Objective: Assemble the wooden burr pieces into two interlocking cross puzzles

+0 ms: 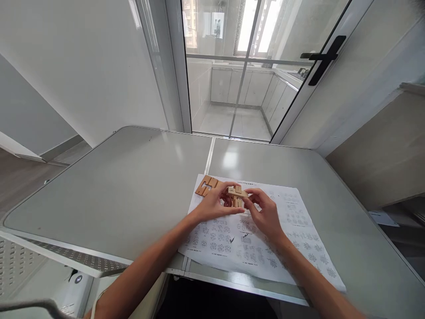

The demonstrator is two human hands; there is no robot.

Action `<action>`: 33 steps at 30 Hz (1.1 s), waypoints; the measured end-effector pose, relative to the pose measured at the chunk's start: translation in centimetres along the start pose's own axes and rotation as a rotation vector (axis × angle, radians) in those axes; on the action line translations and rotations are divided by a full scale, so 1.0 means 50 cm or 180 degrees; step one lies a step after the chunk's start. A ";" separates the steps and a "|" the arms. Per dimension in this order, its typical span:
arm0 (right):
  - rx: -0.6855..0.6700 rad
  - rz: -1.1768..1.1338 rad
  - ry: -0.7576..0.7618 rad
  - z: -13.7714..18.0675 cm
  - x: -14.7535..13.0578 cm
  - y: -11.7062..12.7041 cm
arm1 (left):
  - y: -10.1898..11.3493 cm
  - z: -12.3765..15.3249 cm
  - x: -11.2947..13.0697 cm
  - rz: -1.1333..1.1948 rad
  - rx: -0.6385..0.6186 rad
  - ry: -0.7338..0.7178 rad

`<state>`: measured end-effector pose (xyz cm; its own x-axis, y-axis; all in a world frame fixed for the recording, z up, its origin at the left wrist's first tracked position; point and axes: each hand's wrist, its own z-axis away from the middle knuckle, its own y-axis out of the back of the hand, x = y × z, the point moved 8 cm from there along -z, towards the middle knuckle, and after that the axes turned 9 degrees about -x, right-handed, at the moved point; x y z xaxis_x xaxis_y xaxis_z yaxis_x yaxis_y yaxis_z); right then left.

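While both hands meet above the white printed instruction sheet (265, 248) on the grey folding surface (126, 190), the left hand (212, 206) and right hand (265, 212) are clamped on a small tan wooden interlocking puzzle (237, 195); loose tan wooden pieces (206, 184) lie just beside.

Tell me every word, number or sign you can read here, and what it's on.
Paper sheet: rows of small printed diagrams and lines of text, all too small and blurred to read; two dark check marks show near its middle.
Wooden puzzle pieces held in both hands: no markings visible.
Nothing else carries readable text.
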<state>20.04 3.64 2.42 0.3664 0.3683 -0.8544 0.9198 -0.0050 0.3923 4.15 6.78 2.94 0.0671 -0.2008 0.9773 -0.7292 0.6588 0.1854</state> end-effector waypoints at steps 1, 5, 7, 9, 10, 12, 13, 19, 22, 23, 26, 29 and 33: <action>-0.0011 0.0009 -0.0019 0.000 0.001 0.000 | 0.000 0.000 0.001 -0.0018 -0.0004 -0.0001; 0.0006 0.0075 0.0038 0.001 0.003 -0.001 | 0.002 0.001 0.002 -0.0110 0.0036 0.0045; 0.0071 0.0166 0.0159 0.002 -0.001 0.002 | 0.003 0.001 0.000 -0.0123 0.0049 0.0098; 0.0112 0.0254 0.0260 0.002 -0.005 0.003 | 0.003 0.001 -0.003 -0.0109 0.0047 0.0133; 0.0115 0.0279 0.0281 0.002 -0.005 0.003 | 0.003 0.001 -0.004 -0.0097 0.0052 0.0136; 0.0104 0.0283 0.0278 0.002 -0.005 0.003 | 0.003 0.001 -0.005 -0.0076 0.0059 0.0125; 0.0098 0.0270 0.0264 0.002 -0.004 0.003 | 0.002 0.001 -0.004 -0.0069 0.0061 0.0115; 0.0068 0.0193 0.0137 0.002 0.000 0.004 | 0.002 0.002 -0.002 -0.0135 0.0060 0.0098; 0.0040 0.0161 0.0094 0.002 0.003 0.003 | 0.003 0.003 -0.002 -0.0167 0.0078 0.0100; 0.0049 0.0171 0.0114 0.002 0.002 0.004 | 0.003 0.003 -0.002 -0.0169 0.0082 0.0097; 0.0109 0.0243 0.0243 0.003 -0.006 0.006 | 0.003 0.003 -0.002 -0.0163 0.0074 0.0105; 0.0149 0.0291 0.0340 0.002 -0.012 0.006 | 0.003 0.003 -0.002 -0.0162 0.0066 0.0120; 0.0129 0.0309 0.0335 0.002 -0.013 0.005 | 0.004 0.003 -0.001 -0.0205 0.0095 0.0132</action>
<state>20.07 3.33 3.04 0.4391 0.4598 -0.7718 0.8865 -0.0820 0.4555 3.92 6.83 2.92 0.1422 -0.2115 0.9670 -0.7424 0.6233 0.2456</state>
